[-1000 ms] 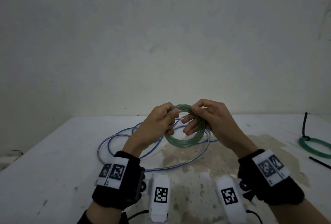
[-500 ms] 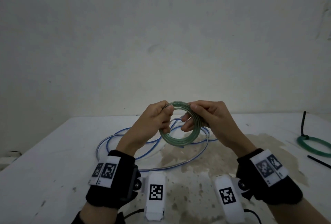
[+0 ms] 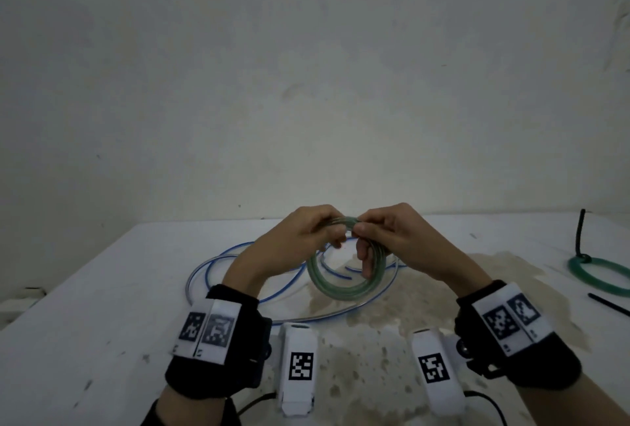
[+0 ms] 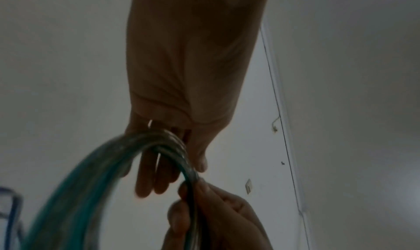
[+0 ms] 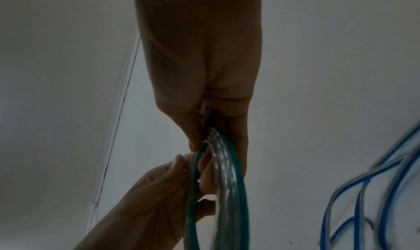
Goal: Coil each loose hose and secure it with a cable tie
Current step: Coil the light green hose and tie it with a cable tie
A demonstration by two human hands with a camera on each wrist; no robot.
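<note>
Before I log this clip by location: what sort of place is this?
Probably a bare recording or workshop corner, not a home room: a stained white table against a plain wall, with only hoses on it, a loose blue hose and a tied green coil.

Both hands raised, left hand (image 3: 300, 238) and right hand (image 3: 399, 238) fingertips meeting, each pinching.

From my remote station, the head view reads dim and flat, a grey wall (image 3: 306, 67) evenly lit with no hard shadows or glare; wide-angle bending curves the table (image 3: 85, 289) toward the corners. Both wrist views are darker and noisy, each hand backlit against pale surfaces. I see the green hose coil (image 4: 95, 173) smeared and out of focus close to the lens, and the blue hose (image 5: 363, 191) blurred at the frame edge.
</note>
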